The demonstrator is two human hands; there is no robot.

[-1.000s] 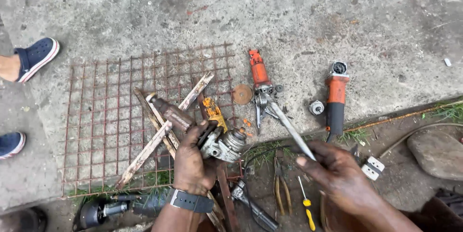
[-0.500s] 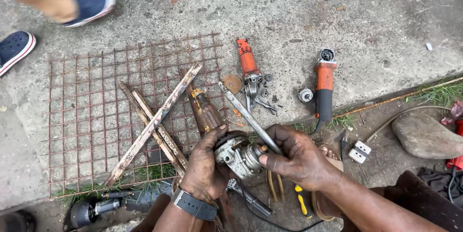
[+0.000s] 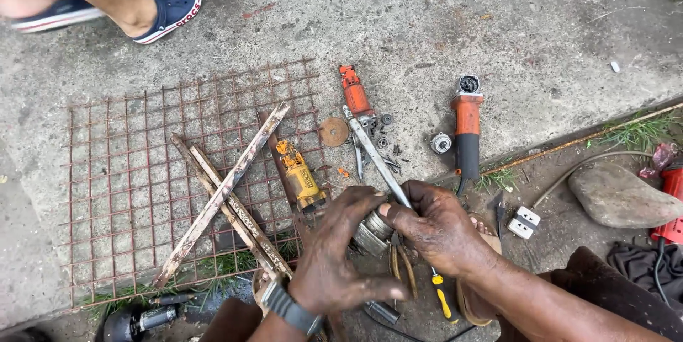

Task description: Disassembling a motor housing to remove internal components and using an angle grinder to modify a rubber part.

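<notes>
My left hand [image 3: 336, 253], with a watch on the wrist, grips a grey metal grinder gear head [image 3: 373, 232] low in the middle of the view. My right hand [image 3: 435, 227] holds a long flat metal wrench [image 3: 370, 150] whose near end meets that gear head. A yellow grinder body [image 3: 301, 178] lies just left of my hands on the ground. Below my hands lie pliers [image 3: 403, 265] and a yellow-handled screwdriver [image 3: 445, 301], partly covered by my right arm.
A rusty wire mesh [image 3: 128, 171] with crossed metal bars [image 3: 228, 193] covers the concrete at left. Two orange grinders [image 3: 353, 92] [image 3: 467, 129], a disc [image 3: 333, 131] and small parts lie beyond my hands. A stone [image 3: 622, 196] and white plug [image 3: 524, 222] sit right. Another person's blue-shoed foot [image 3: 160, 8] stands top left.
My right hand picked up the long wrench and brought it to the gear head in my left hand. The other person's feet moved up and right across the concrete.
</notes>
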